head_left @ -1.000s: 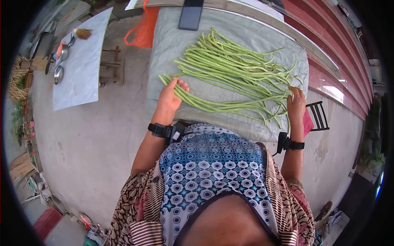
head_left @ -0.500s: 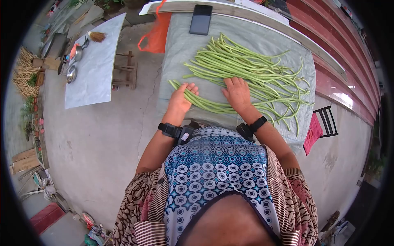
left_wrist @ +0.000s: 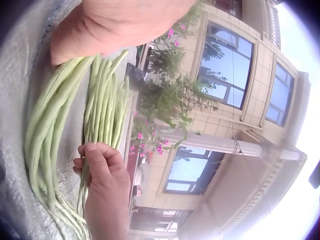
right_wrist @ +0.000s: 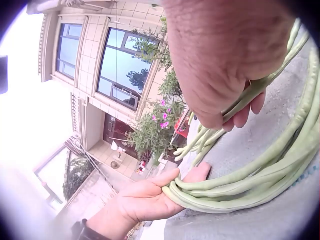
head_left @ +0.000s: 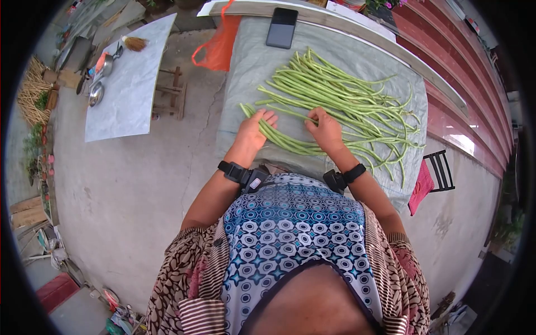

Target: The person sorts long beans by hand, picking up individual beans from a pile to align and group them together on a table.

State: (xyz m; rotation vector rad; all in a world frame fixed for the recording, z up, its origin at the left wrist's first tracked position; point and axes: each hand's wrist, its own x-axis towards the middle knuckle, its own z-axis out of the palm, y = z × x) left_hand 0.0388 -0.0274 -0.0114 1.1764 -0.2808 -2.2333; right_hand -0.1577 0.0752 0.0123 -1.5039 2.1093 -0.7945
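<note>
In the head view my left hand (head_left: 252, 135) holds a small bunch of green long beans (head_left: 287, 142) near one end, their lengths trailing right over the sheet. The right wrist view shows that bunch (right_wrist: 225, 192) lying across the left palm, by the thumb. My right hand (head_left: 326, 133) is just above the bunch, at the near edge of a larger pile of long beans (head_left: 329, 84). Its thumb and fingers pinch a long bean, as the left wrist view shows with the right hand (left_wrist: 106, 182) beside the pile. In the right wrist view this bean (right_wrist: 250, 95) passes under the fingers.
A grey sheet (head_left: 240, 72) covers the table. At its far side lies a black phone (head_left: 282, 28), and an orange plastic bag (head_left: 219, 47) hangs at the left corner. Another table (head_left: 125, 95) with metal bowls stands left. A stool with pink cloth (head_left: 422, 187) is at right.
My right hand has come from the beans' far right ends to their middle, and its fingers have closed on a bean. The left hand keeps its hold on the bunch.
</note>
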